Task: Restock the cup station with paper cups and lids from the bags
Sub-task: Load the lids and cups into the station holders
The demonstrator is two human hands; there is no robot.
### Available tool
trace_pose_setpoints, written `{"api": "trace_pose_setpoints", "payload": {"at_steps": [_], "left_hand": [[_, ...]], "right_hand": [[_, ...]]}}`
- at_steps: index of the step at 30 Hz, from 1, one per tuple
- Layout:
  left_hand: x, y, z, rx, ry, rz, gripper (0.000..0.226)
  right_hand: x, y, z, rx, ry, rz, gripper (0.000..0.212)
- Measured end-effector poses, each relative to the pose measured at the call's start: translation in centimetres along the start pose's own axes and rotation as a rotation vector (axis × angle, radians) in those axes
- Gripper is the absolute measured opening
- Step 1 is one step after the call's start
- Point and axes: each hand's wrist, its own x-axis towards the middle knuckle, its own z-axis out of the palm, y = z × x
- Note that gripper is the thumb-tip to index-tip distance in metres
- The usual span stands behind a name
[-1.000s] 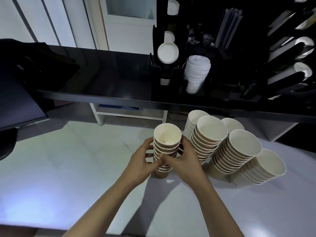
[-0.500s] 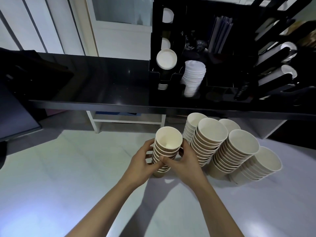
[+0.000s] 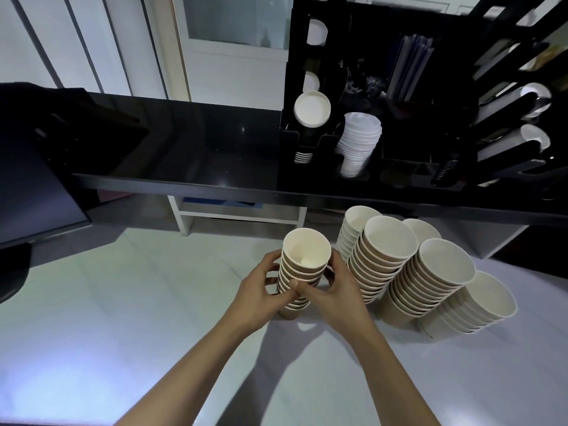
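A short stack of brown paper cups (image 3: 302, 256) stands upright on the white table (image 3: 123, 318). My left hand (image 3: 261, 295) grips its left side and my right hand (image 3: 333, 292) grips its right side, thumbs meeting in front. Several taller stacks of paper cups (image 3: 384, 256) lean to the right of it. On the black counter (image 3: 190, 149) stands the black cup station (image 3: 399, 118), holding a stack of white lids (image 3: 358, 142) and a cup seen bottom-on (image 3: 312, 109).
Dark dispenser tubes with white cup ends (image 3: 519, 139) slant at the far right. A dark screen (image 3: 30, 186) sits at the left edge. A white shelf frame (image 3: 239, 215) shows under the counter.
Both hands keep the same grip on the cup stack; it has barely shifted. The view has tilted up slightly, showing more of the cup station.
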Motion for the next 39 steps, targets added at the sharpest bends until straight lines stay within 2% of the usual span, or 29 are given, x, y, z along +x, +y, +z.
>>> {"api": "trace_pose_setpoints", "payload": {"at_steps": [6,10,21,25,31,39], "left_hand": [[-0.2,0.2,-0.1,0.011,-0.012,-0.013,0.063],[-0.1,0.2,-0.1,0.02,-0.013,-0.014,0.062],[0.1,-0.3,-0.1,0.05,0.001,0.0,0.069],[0.0,1.0,-0.7,0.075,0.064,0.076,0.074],[-0.5,4.8,-1.2,0.067,0.113,0.202,0.068],[-0.5,8.1,-1.2,-0.017,0.158,0.252,0.065]], "right_hand": [[0.2,-0.3,-0.3,0.072,0.004,-0.008,0.072],[0.8,-1.3,-0.3,-0.004,-0.006,-0.032,0.075],[0.4,-2.8,-0.6,0.017,0.014,-0.069,0.076],[0.5,-4.2,-0.9,0.043,0.036,-0.088,0.079],[0.8,-5.7,-1.5,0.067,0.041,-0.118,0.079],[1.5,-8.2,-2.2,0.117,0.065,-0.193,0.076]]}}
